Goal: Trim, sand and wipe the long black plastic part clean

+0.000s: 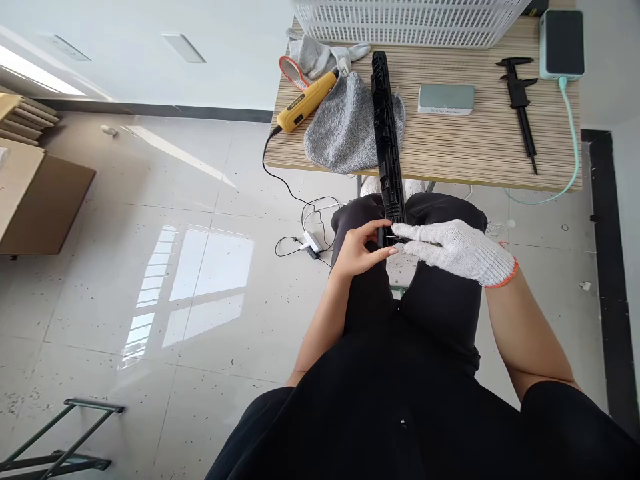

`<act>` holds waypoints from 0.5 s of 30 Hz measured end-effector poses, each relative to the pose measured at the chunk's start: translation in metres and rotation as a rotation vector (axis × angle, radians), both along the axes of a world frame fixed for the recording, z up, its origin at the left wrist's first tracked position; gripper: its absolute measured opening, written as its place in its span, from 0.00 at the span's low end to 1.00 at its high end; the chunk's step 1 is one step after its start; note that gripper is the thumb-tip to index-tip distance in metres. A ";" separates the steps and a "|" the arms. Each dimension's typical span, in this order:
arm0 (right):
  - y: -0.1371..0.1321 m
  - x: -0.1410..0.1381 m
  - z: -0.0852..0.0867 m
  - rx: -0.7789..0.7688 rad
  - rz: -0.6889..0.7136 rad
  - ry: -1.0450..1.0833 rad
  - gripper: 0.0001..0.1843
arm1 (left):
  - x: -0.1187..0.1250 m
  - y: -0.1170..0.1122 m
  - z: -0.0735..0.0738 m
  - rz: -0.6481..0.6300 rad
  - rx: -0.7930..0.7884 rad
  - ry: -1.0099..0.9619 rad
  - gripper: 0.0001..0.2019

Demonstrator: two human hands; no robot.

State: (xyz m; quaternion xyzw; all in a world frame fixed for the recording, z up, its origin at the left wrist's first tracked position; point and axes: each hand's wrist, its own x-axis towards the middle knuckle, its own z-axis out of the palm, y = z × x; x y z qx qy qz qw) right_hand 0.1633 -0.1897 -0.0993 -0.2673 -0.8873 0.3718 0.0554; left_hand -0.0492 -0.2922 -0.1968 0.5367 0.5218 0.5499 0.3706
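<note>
Your bare left hand grips the near end of one black strip reaching over the surface, your gloved right hand is at that end, its hold impossible to tell, and one yellow tool and one green block bear print too small to read.

Left grip, gloved right grip on black strip.
</note>
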 end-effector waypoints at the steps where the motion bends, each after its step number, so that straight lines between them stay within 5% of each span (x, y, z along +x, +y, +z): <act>1: -0.001 0.000 -0.001 0.044 0.015 0.007 0.25 | 0.000 0.000 0.000 0.001 0.003 -0.002 0.29; 7: -0.006 0.003 -0.008 0.244 0.047 -0.036 0.26 | -0.001 0.000 -0.004 0.023 -0.001 0.010 0.30; 15: -0.007 0.004 -0.014 0.217 0.054 -0.029 0.31 | -0.002 0.000 -0.006 0.016 0.013 -0.003 0.29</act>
